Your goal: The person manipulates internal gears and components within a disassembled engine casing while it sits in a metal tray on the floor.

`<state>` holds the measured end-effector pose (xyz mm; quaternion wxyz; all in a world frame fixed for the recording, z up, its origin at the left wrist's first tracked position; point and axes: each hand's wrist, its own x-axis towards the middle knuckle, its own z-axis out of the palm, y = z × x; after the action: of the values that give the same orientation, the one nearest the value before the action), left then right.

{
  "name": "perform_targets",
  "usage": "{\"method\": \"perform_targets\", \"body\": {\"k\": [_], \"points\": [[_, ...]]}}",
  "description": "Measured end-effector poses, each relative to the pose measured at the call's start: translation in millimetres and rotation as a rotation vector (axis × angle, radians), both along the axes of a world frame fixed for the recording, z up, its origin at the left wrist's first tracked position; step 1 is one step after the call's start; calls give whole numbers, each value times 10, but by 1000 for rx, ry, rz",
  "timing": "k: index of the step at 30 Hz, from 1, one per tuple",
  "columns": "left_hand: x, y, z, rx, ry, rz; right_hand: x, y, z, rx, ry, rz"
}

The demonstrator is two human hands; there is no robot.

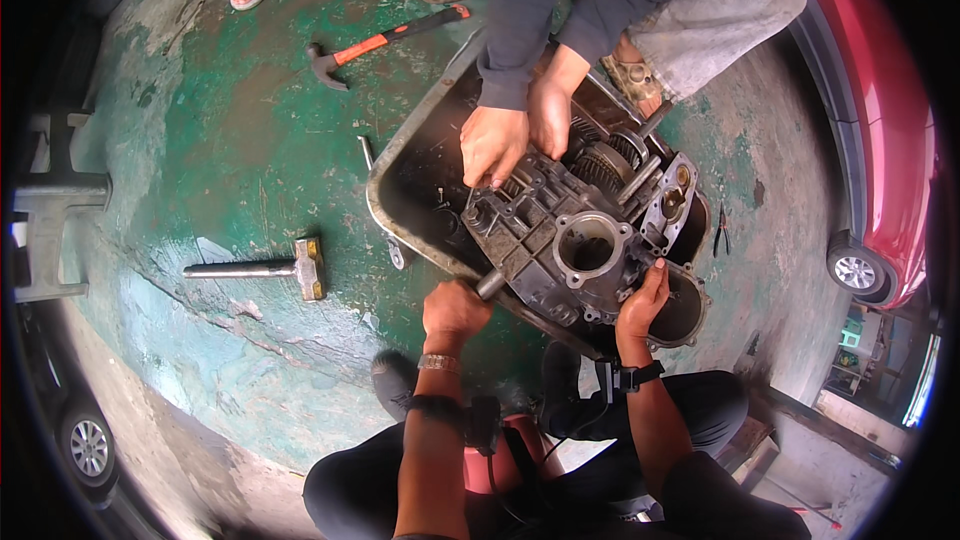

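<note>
1. A grey, ribbed metal gearbox casing point(535, 240) with a round flanged opening is serving as the landmark; it is sitting across a dark rectangular tray with a pale rim point(376, 190), which is showing mostly on the casing's left.
2. At the casing's near-left corner, the person's left hand point(455, 312) is closing in a fist around a short grey cylindrical metal bar point(491, 285).
3. At the casing's near-right side, the right hand point(642, 310) is resting with extended fingers against the metal; how firmly it is gripping, I cannot tell.
4. On the casing's far-left side, a co-worker's two hands point(495, 145) are working close to the surface, left of the exposed toothed steel gears point(605, 168).
5. Left of the casing, a long-handled sledgehammer point(270, 268) is lying on the floor; beyond it, far-left, an orange-and-black claw hammer point(390, 37) is lying too.
6. Judging from this, the step in hand is seemingly steadying or positioning the casing by two people; the next move is probably calling for even support at both sides and clear fingers.
</note>
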<state>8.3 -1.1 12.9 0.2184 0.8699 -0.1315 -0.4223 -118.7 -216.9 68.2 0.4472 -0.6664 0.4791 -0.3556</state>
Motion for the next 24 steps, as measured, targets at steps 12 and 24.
{"method": "perform_targets", "body": {"k": [12,24], "points": [[28,-20,72,-7,25,8,-4,-5,13,18,1,5],[0,-9,17,-1,1,-3,-7,-4,20,27,-12,3]]}}
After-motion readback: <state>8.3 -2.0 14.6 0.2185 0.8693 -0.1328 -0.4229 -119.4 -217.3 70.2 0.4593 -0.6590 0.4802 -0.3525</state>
